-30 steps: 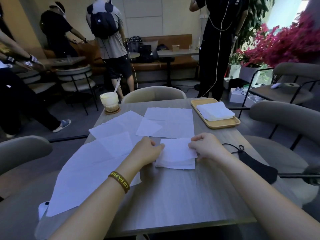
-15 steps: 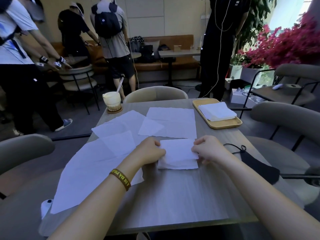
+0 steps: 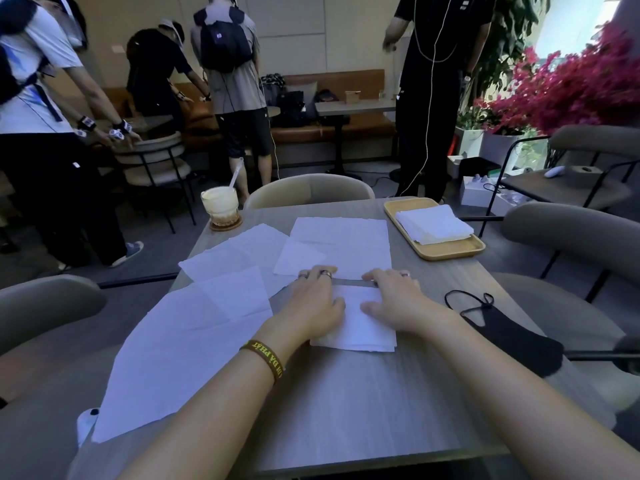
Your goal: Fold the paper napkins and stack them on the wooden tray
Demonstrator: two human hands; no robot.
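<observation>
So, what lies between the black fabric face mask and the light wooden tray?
Only bare grey table top, in the head view, separates the black face mask from the wooden tray.

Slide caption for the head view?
Left hand and right hand press a folded napkin flat; folded stack sits on wooden tray.

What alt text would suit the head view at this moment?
The left hand and right hand press flat on a folded napkin on a grey table. Unfolded napkins lie spread to the left; a wooden tray at the far right corner holds a stack of folded napkins. A drink and a black face mask also sit on the table.
</observation>
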